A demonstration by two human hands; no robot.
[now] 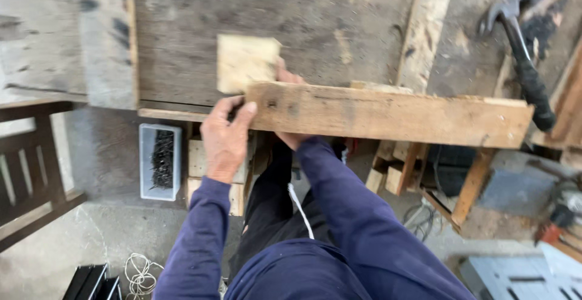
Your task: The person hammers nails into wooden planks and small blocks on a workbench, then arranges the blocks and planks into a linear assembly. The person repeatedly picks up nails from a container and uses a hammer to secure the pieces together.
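From the head view, the left hand (225, 137) closed its grip around the near end of a long wooden plank (388, 115) that lay across the front edge of the worn desk (273, 21). The right hand (288, 94) was mostly hidden behind the plank, its fingers pressed to a small pale wood block (246, 62) set at the plank's end; whether that grip was closed could not be told. No nail or fastener showed at the joint, so block and plank looked merely positioned, not joined. A claw hammer (521, 45) lay untouched, well apart. On the floor, a clear plastic box (160, 161) held dark nails.
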